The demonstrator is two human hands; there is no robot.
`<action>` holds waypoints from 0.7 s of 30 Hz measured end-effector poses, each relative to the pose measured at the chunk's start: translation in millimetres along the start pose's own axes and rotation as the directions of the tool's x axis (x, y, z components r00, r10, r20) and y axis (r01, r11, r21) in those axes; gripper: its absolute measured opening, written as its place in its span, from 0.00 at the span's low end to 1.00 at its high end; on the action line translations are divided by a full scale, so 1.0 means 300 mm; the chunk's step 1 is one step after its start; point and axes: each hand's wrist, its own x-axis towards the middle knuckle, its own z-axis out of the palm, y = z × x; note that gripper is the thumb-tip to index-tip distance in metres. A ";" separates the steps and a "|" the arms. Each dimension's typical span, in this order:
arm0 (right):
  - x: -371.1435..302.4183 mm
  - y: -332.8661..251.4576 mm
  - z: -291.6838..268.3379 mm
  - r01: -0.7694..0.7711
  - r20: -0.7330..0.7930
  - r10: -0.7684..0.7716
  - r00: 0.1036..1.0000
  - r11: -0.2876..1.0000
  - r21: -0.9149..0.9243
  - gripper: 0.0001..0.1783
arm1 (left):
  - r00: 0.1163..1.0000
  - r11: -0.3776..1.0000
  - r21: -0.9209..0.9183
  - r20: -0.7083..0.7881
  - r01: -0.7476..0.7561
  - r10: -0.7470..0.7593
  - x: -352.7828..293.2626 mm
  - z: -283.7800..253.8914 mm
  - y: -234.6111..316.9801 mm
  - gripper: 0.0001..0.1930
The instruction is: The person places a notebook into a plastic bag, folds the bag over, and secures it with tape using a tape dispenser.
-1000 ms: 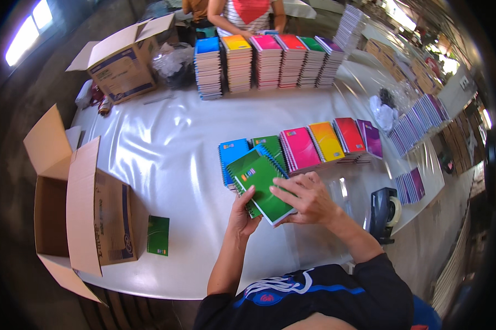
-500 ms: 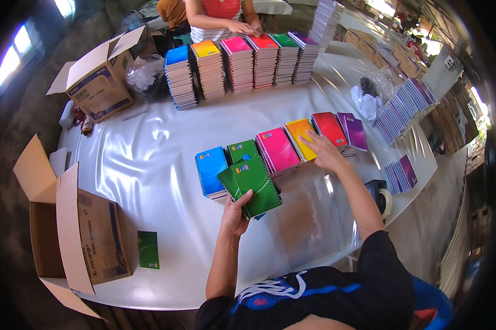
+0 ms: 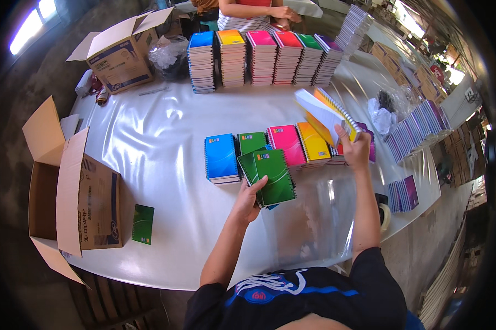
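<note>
My left hand (image 3: 249,201) is closed on a few spiral notebooks, with a green notebook (image 3: 272,179) on top and a bit of blue showing beneath. In my right hand (image 3: 355,147) is a yellow notebook (image 3: 331,113), lifted and tilted, its pages fanned partly open. Before me runs a row of notebook stacks: a blue stack (image 3: 221,155), a green stack (image 3: 251,142), a pink stack (image 3: 286,144) and a yellow stack (image 3: 314,144). Red and purple notebooks at the row's right end are mostly hidden behind my right hand.
Taller notebook stacks (image 3: 259,63) line the far side, where another person (image 3: 253,12) stands. Open cartons (image 3: 102,203) sit at the left, near a lone green notebook (image 3: 143,224). On the right are plastic bags (image 3: 382,113), purple notebooks (image 3: 403,194) and a tape dispenser (image 3: 384,212).
My right hand has lifted a yellow notebook off its stack and moved it up and right. The left hand keeps its notebooks. The view has shifted, and the other person's hands have moved right.
</note>
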 end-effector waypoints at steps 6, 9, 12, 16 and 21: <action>0.051 -0.050 -0.005 -0.094 0.429 -0.549 0.718 0.534 0.840 0.13 | 0.929 0.961 -0.144 0.324 0.234 -0.178 -0.013 0.054 0.021 0.49; 0.068 -0.053 0.046 -0.145 0.618 -0.717 0.323 0.607 0.781 0.12 | 0.862 0.941 -0.108 0.445 0.322 -0.244 -0.023 0.040 -0.018 0.38; 0.046 -0.076 0.075 0.119 0.731 -0.669 0.131 0.743 0.659 0.09 | 0.831 0.914 0.177 0.379 0.366 -0.407 -0.057 0.049 -0.057 0.34; 0.038 0.053 0.061 0.163 0.809 -0.369 0.458 0.929 0.332 0.35 | 0.871 0.929 -0.008 0.351 0.369 -0.343 -0.094 0.045 -0.169 0.29; -0.005 0.352 -0.056 0.131 0.570 0.292 0.768 0.799 -0.587 0.53 | 0.894 0.918 -0.145 0.324 0.369 -0.309 -0.049 0.040 -0.192 0.28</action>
